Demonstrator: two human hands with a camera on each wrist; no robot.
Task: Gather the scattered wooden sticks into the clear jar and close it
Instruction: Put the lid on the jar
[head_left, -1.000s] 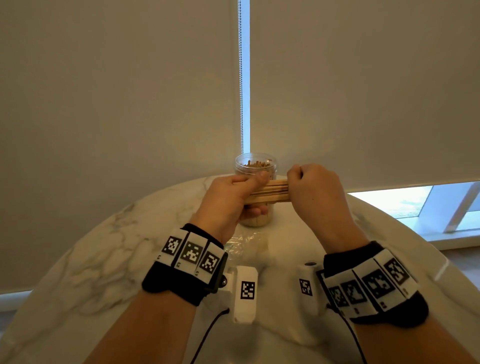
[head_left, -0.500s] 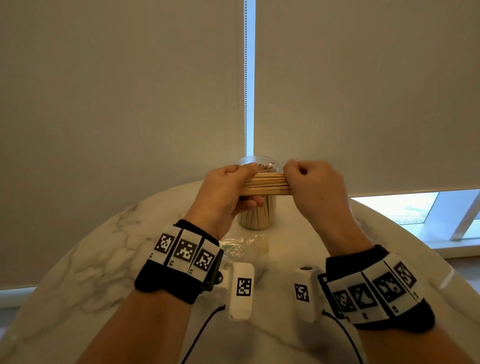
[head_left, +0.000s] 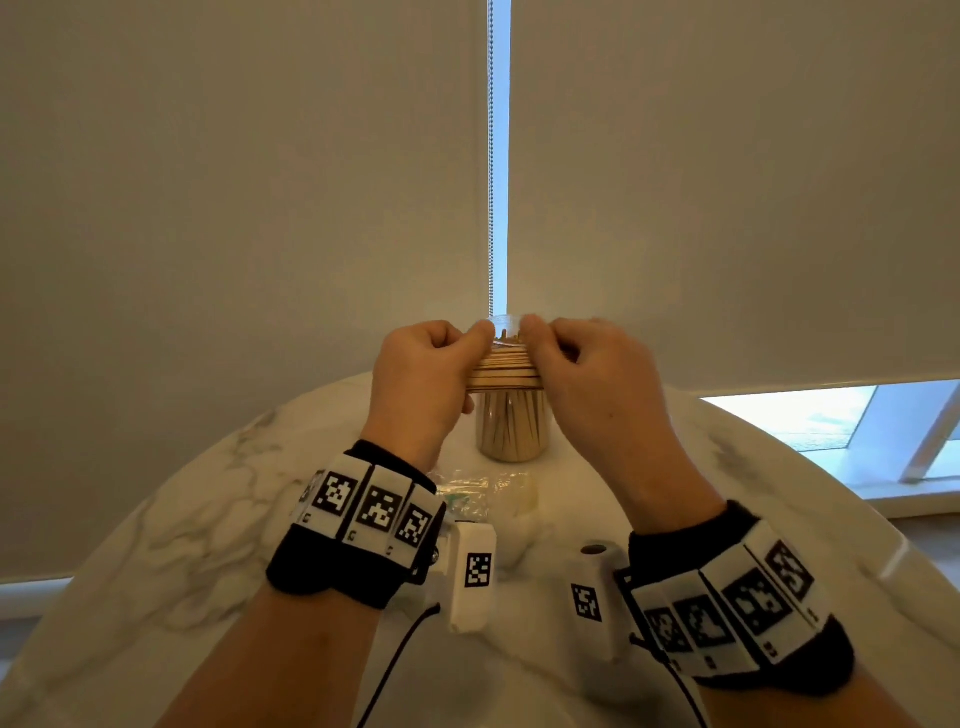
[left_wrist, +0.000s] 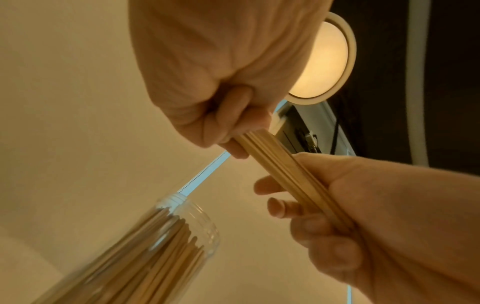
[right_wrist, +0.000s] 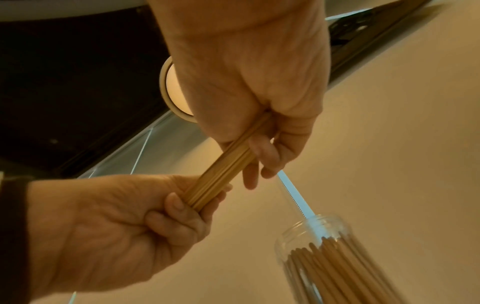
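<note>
Both hands hold a bundle of wooden sticks (head_left: 504, 371) level in the air, just in front of the upper part of the clear jar (head_left: 511, 431). My left hand (head_left: 426, 374) grips the bundle's left end and my right hand (head_left: 582, 374) grips its right end, thumbs almost meeting on top. The jar stands open on the marble table (head_left: 208, 519), packed with upright sticks. From the left wrist, the bundle (left_wrist: 280, 164) runs between the left hand (left_wrist: 221, 82) and right hand (left_wrist: 376, 216), above the jar (left_wrist: 155, 246). The right wrist view shows the bundle (right_wrist: 223, 168), the right hand (right_wrist: 246, 72), the left hand (right_wrist: 103, 236) and the jar (right_wrist: 324, 257).
A crumpled clear plastic wrapper (head_left: 478, 493) lies on the table just in front of the jar. Roller blinds and a bead chain (head_left: 491, 156) hang close behind the jar. No lid shows in any view.
My hands have slid closer together along the bundle, so less of it shows between them. The bundle stays in front of the jar.
</note>
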